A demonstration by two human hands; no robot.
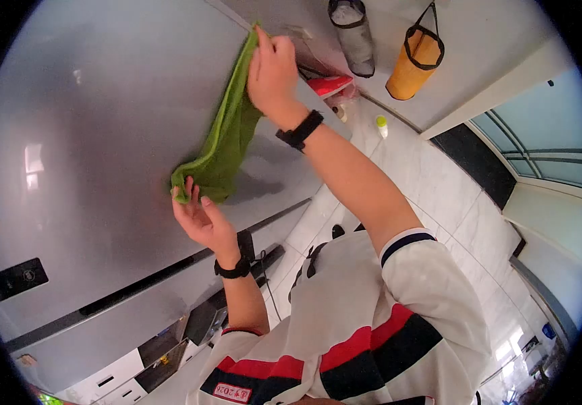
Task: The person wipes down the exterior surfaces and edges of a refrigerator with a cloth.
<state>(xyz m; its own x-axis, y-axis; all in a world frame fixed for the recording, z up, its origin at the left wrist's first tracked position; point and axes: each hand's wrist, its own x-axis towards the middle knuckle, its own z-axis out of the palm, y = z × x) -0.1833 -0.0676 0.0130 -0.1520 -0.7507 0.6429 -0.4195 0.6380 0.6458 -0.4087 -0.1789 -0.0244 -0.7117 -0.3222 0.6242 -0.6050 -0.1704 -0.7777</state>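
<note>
A green cloth [229,128] is stretched between my two hands in front of a large grey glossy door [102,135], which looks like a refrigerator's. My right hand [276,77], higher up, is closed on the cloth's upper corner. Lower and to the left, my left hand [203,219] grips the other end, with its fingertips partly tucked behind the fabric. Between the hands the cloth sags in loose folds. Whether its back touches the door, I cannot tell. Black bands circle both wrists.
A dark panel [15,280] sits on the door at far left. Grey [353,37] and yellow [416,64] bag holders hang on the wall. A yellow-capped bottle [382,126] stands on the tiled floor [432,175]. White drawers [105,381] are at lower left, a glass-paned door [547,128] at right.
</note>
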